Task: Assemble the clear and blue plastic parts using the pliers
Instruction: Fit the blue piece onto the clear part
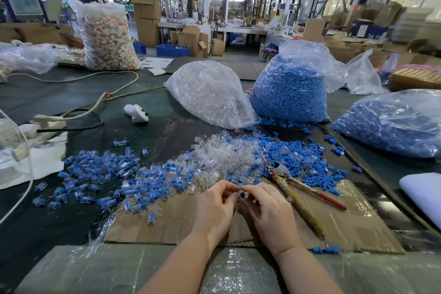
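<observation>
Barely visible, a blue part (241, 194) pinched between both hands' curled fingers (232, 189), clear piece indistinct.

Both hands meet over a flattened brown cardboard sheet (152, 224) – the left hand (214, 207) and right hand (269, 210) together pinch a small blue plastic part (241, 195) between their fingertips. Just right of them lie the pliers with worn red and yellow handles (296, 188), untouched. Beyond the hands spreads a heap of loose clear plastic parts (222, 157), with assembled blue-and-clear pieces (95, 174) scattered left. Farther back stand a clear bag of transparent parts (210, 93) and a bag of blue parts (291, 95).
</observation>
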{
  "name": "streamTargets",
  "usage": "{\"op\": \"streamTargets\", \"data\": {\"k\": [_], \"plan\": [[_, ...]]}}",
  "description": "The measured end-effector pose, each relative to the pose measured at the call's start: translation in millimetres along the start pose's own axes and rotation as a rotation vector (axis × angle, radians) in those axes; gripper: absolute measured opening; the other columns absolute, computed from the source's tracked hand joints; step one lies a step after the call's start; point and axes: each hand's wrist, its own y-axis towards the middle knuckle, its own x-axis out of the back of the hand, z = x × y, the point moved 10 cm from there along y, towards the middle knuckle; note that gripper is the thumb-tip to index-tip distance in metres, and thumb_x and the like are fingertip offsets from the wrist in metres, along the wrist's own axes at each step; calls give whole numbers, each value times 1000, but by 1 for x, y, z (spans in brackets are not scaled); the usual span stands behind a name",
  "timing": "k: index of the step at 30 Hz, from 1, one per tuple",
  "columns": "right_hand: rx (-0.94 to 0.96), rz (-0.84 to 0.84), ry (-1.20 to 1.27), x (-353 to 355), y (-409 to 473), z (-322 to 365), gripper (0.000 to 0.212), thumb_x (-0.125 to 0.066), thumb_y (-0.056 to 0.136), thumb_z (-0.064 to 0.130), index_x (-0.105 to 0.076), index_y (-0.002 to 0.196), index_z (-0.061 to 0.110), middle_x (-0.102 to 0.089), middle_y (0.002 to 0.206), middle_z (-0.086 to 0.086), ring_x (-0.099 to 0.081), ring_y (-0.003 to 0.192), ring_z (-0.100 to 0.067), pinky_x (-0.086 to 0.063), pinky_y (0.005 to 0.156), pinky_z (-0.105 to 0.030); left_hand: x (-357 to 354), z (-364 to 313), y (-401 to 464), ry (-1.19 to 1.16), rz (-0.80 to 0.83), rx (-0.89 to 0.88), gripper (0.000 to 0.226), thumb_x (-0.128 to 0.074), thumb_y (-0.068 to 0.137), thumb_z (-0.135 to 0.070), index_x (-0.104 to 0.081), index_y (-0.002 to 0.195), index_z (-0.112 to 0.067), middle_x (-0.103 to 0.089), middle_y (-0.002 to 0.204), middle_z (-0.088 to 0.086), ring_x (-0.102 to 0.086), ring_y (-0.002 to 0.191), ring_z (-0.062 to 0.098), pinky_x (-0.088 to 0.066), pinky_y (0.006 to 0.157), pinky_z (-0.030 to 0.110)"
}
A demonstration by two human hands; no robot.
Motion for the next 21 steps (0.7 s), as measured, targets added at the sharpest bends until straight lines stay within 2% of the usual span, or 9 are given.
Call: {"op": "streamTargets", "data": {"k": [5, 8, 10, 12, 14, 15, 18, 20, 21], "plan": [[29, 4, -10, 0, 0, 3, 29, -61, 80, 42, -71, 89, 17, -63, 78, 7, -57, 72, -9, -43, 64, -19, 1, 0, 1, 0, -12, 7, 20, -64, 85, -6, -62, 77, -25, -62, 68, -11, -55, 62, -11, -41, 60, 5], [42, 9, -51, -2, 0, 3, 19, -70, 78, 29, -70, 92, 16, -63, 82, 5, -59, 76, -11, -46, 69, -22, 2, 3, 2, -16, -23, 28, 24, -67, 82, -5, -61, 73, -26, -61, 66, -10, -54, 59, -12, -41, 58, 5], [7, 22, -79, -2, 2, -2, 26, -76, 74, 20, -68, 99, 14, -64, 90, 3, -60, 85, -15, -50, 77, -29, 3, 8, 4, -40, -28, 63, 23, -67, 83, -5, -61, 73, -25, -61, 67, -8, -55, 59, -9, -42, 58, 6], [-61, 6, -126, 5, 4, -11, 33, -75, 76, 22, -66, 106, 13, -64, 99, 1, -60, 93, -18, -48, 84, -36, 3, 14, 5, -92, -33, 111, 20, -66, 84, -5, -61, 75, -23, -63, 70, -3, -58, 63, -1, -45, 59, 9], [-185, -17, -255, 18, 6, -27, 38, -70, 81, 27, -62, 115, 12, -63, 110, -4, -58, 104, -21, -44, 92, -40, 3, 18, 6, -127, -46, 142, 17, -65, 84, -6, -62, 77, -21, -63, 71, -1, -59, 67, 7, -46, 60, 10], [-285, 16, -347, 24, 6, -41, 42, -64, 85, 33, -58, 121, 12, -60, 118, -5, -54, 111, -22, -41, 97, -39, 4, 18, 7, -112, -57, 144, 17, -66, 84, -7, -62, 77, -22, -62, 71, -3, -57, 66, 6, -45, 59, 8], [-629, 265, -620, 34, -7, -92, 64, -38, 90, 59, -34, 139, 19, -44, 138, -7, -39, 128, -23, -30, 107, -42, 5, 19, 9, -106, -71, 151, 17, -66, 84, -7, -62, 77, -22, -61, 71, -4, -55, 66, 5, -43, 57, 6], [-746, 416, -622, 32, -17, -113, 74, -27, 86, 70, -27, 142, 22, -39, 143, -7, -34, 132, -26, -23, 110, -48, 5, 21, 11, -134, -75, 175, 14, -65, 84, -6, -62, 79, -19, -63, 72, -1, -59, 70, 11, -47, 60, 10], [-768, 470, -602, 30, -20, -119, 78, -25, 85, 73, -25, 144, 22, -37, 145, -7, -31, 134, -26, -21, 110, -51, 4, 22, 11, -150, -72, 191, 12, -64, 85, -6, -63, 81, -18, -64, 75, 3, -62, 73, 15, -51, 65, 17]]}}
